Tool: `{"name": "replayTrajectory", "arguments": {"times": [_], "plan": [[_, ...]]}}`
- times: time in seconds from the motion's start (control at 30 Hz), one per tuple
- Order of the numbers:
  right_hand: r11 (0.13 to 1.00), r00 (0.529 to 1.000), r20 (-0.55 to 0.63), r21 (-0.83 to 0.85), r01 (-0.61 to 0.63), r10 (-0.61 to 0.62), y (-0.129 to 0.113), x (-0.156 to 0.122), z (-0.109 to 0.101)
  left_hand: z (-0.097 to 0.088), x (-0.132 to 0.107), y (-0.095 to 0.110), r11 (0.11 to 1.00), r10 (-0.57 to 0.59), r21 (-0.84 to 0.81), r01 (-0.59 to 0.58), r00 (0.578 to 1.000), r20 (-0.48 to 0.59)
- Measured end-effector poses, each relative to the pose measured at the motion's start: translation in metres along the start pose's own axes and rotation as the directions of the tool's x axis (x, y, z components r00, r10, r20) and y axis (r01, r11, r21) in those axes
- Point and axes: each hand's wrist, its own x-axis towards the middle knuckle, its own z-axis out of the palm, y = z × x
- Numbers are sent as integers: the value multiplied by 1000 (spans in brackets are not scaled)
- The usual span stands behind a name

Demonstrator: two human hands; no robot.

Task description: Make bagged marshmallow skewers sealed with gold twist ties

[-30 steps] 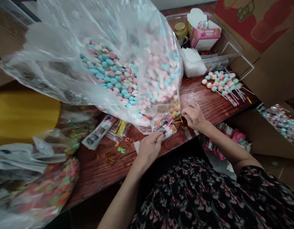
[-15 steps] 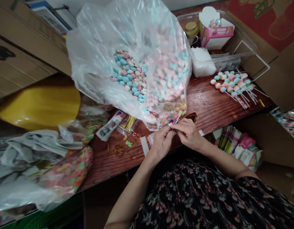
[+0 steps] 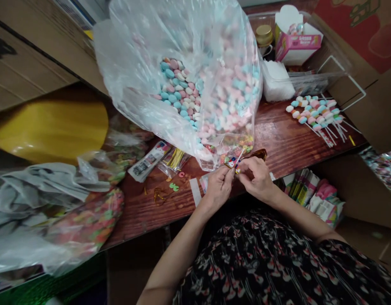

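Note:
My left hand [image 3: 219, 184] is closed in a pinch on a small printed wrapper [image 3: 231, 162] with blue, red and white on it. A thin white stick [image 3: 241, 155] pokes up from the same spot. Against the wrapper's near end, the fingertips of my right hand [image 3: 258, 177] are bent together; what they grip is too small to make out. Just beyond both hands lies the corner of a big clear bag [image 3: 135, 101] full of pink, blue and white candies [image 3: 172, 98]. A bundle of gold ties [image 3: 260, 154] rests beside my right hand.
Candy skewers [image 3: 319, 112] lie on the table's right side, before a clear plastic bin [image 3: 337, 76]. Printed packets [image 3: 149, 161], yellow ties [image 3: 175, 158] and loose green candy rings [image 3: 174, 187] lie left of my hands. A bag of coloured candies [image 3: 97, 220] covers the left end.
The view has shifted slightly, so the table things sit further right. My right fingers have drawn back a little from the left ones, and more of the printed wrapper shows.

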Motion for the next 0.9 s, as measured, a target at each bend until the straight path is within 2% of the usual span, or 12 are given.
{"name": "replayTrajectory", "arguments": {"times": [0.1, 0.2, 0.3, 0.37, 0.4, 0.47, 0.53, 0.57, 0.67, 0.77, 0.83, 0.9], "plan": [[970, 986, 16, 179, -166, 166, 2, -7, 3, 0, 1, 3, 1000, 22, -3, -22, 1000, -8], [822, 931, 181, 438, -365, 317, 12, -7, 4, 1, 2, 8, 998, 18, -57, -17, 1000, 14], [585, 839, 490, 617, -526, 238, 24, -1, -3, -1, 0, 15, 936, -151, -286, 207, 967, 205], [520, 797, 593, 648, -556, 113, 26, 4, -12, -3, -2, 19, 807, -264, -412, 424, 882, 390], [561, 802, 595, 646, -518, 55, 25, 6, -18, -5, -2, 21, 739, -294, -442, 508, 835, 466], [756, 853, 517, 586, -292, -72, 20, 9, -30, -9, -3, 23, 641, -318, -464, 612, 761, 565], [901, 877, 393, 423, 95, -277, 13, 10, -41, -12, -2, 23, 582, -315, -443, 683, 691, 651], [902, 850, 347, 323, 288, -395, 10, 10, -45, -14, -2, 23, 561, -304, -420, 714, 649, 697], [727, 676, 282, 148, 670, -681, 4, 9, -54, -17, -2, 23, 530, -242, -330, 781, 513, 824], [570, 535, 225, 136, 811, -815, 3, 9, -57, -19, 0, 24, 558, -188, -220, 800, 380, 906], [523, 493, 193, 164, 836, -848, 3, 9, -58, -20, 3, 25, 587, -172, -160, 794, 315, 934], [518, 485, 198, 176, 837, -852, 4, 8, -57, -22, 6, 26, 624, -165, -113, 774, 271, 948]]}}
